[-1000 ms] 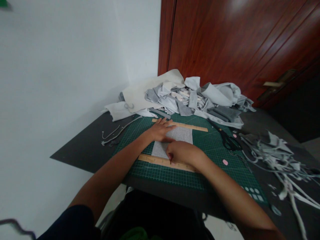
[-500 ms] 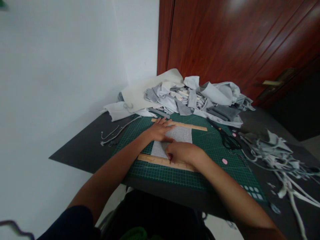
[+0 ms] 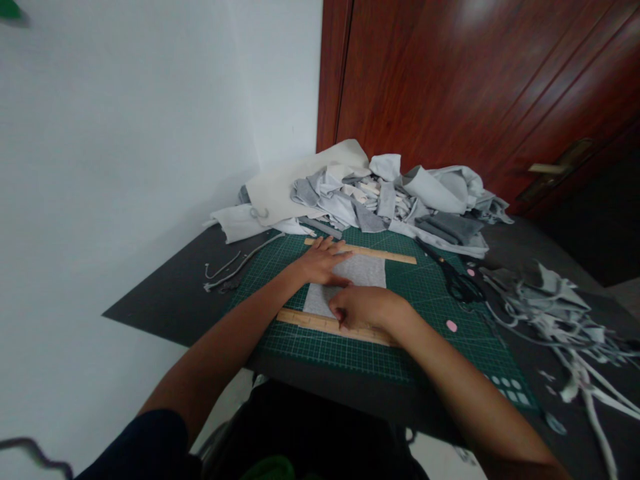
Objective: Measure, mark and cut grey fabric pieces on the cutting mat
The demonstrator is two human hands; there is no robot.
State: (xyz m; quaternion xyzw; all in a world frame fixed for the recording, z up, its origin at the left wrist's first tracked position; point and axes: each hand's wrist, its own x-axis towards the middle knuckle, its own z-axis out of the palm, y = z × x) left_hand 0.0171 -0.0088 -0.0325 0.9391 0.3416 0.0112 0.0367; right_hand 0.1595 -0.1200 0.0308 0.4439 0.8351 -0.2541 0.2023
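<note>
A piece of grey knit fabric (image 3: 367,270) lies flat on a green cutting mat (image 3: 415,293). My left hand (image 3: 323,261) is spread flat over its left part, fingertips reaching a wooden ruler (image 3: 385,254) along the fabric's far edge. A second wooden ruler (image 3: 313,321) lies across the near edge. On that near ruler rests my right hand (image 3: 367,307), closed, with thumb and fingers pinched together. A small dark tip shows below those fingers, too small to name. My right hand covers part of the near ruler and the fabric's near right corner.
Black-handled scissors (image 3: 457,280) lie on the mat's right side, above a pink disc (image 3: 451,326). Fabric scraps (image 3: 350,200) are heaped at the back against the door (image 3: 425,80). A tangle of grey strips (image 3: 555,300) sits at right, cords (image 3: 245,263) at left.
</note>
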